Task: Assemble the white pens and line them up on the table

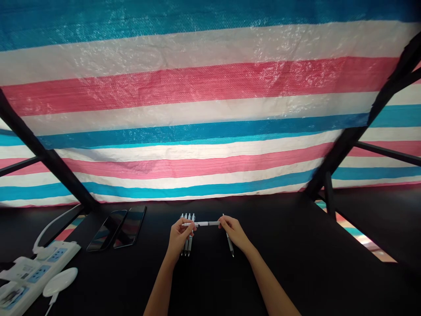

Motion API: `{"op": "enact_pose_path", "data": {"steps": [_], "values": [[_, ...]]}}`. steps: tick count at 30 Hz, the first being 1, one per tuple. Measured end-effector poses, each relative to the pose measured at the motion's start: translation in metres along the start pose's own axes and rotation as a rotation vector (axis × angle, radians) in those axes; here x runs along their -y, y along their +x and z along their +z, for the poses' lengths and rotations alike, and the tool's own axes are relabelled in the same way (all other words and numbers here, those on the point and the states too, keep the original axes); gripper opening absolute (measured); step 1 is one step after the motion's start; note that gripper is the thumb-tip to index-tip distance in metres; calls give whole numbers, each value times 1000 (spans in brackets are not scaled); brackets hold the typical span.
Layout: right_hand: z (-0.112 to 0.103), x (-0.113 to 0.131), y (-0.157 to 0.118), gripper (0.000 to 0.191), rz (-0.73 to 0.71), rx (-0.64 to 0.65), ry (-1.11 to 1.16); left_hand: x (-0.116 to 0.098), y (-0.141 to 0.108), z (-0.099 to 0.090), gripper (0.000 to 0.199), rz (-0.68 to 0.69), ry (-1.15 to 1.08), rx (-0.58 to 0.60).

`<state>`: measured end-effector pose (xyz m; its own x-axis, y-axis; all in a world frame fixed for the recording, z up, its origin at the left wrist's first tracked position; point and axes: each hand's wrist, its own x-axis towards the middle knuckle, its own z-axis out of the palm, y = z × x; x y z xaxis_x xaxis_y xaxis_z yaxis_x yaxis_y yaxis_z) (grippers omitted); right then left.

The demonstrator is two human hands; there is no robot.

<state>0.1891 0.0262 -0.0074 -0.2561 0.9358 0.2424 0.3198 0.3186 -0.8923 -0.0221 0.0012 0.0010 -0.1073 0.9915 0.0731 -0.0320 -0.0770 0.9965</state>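
A white pen (208,224) with a grey grip is held sideways between my two hands above the black table. My left hand (179,235) pinches its left end, and my right hand (233,230) has its fingertips closed at the right end. Beneath and beside my left hand, several similar pens (188,246) lie side by side in a row, partly covered by my fingers. Another white pen (230,245) lies below my right hand, its middle hidden behind the fingers; whether that hand touches it I cannot tell.
Two dark phones (108,230) lie on the black table (210,285) to the left. Nearer the left edge are a white power strip (39,274) and a round white charger (60,281). Black frame bars (342,153) and a striped tarp (210,166) stand behind.
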Motion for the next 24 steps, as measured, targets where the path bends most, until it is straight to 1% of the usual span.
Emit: {"op": "enact_pose_path", "data": {"steps": [2, 4, 6, 9, 10, 14, 18, 21, 24], "values": [[-1, 1, 0, 33, 15, 9, 30, 1, 0, -1, 30, 10, -3, 0], [-2, 2, 0, 30, 23, 22, 45, 2, 1, -2, 29, 17, -5, 0], [-2, 3, 0, 31, 13, 32, 39, 3, 1, -2, 29, 18, -4, 3], [-2, 3, 0, 43, -7, 28, 27, 4, 1, -3, 29, 13, -3, 9], [-2, 3, 0, 43, -7, 19, 30, 4, 2, -3, 29, 13, -5, 7], [-3, 2, 0, 29, 8, 7, 58, 5, 3, -4, 29, 22, -12, -12], [-3, 2, 0, 28, -11, 18, 49, 6, 3, -4, 30, 26, -6, -12], [-3, 2, 0, 38, -22, 34, 56, 6, 2, -4, 30, 24, 0, -11], [-3, 2, 0, 30, -10, 31, 58, 7, 2, -5, 30, 29, 8, -7]]}}
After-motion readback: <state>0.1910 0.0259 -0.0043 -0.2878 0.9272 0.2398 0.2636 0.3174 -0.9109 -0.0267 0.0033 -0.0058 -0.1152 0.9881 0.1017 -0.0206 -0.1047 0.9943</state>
